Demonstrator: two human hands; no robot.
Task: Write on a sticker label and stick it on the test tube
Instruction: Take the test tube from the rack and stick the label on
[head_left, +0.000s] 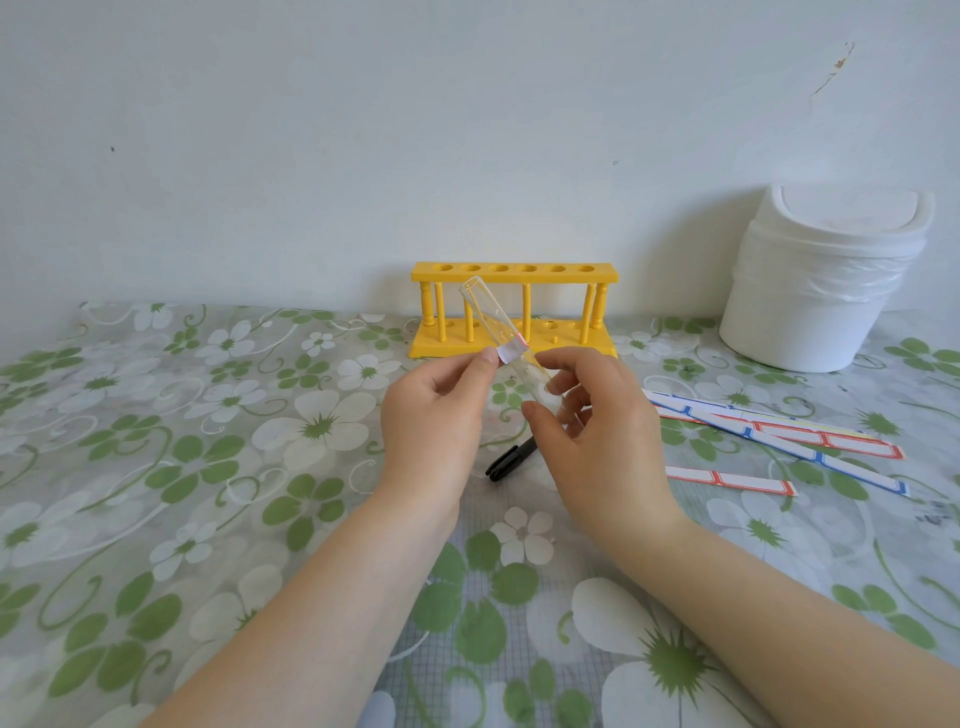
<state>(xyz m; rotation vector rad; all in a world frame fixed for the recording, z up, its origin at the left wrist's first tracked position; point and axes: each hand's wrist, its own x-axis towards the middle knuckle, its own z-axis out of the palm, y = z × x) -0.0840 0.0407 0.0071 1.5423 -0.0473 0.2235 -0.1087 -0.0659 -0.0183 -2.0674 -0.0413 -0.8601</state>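
Test tube of clear glass sits tilted in the air above the worktop, its open mouth up and to the left, its rounded end down in our right hand. We close the fingers and thumb of that hand loosely around the lower part of the tube. Our left hand pinches a small white sticker label with a red edge between thumb and forefinger, and the label touches the tube about halfway along its length.

Just behind the tube stands a yellow rack with six holes along its top bar, all of them empty. A black marker lies on the worktop below our hands, partly hidden by the right one. To the right lie several strips of labels with red and blue borders, some overlapping. Further back on the right stands a white bin with a swing lid and a plastic liner.

A cloth printed with green and white flowers covers the worktop, which meets a plain pale wall.
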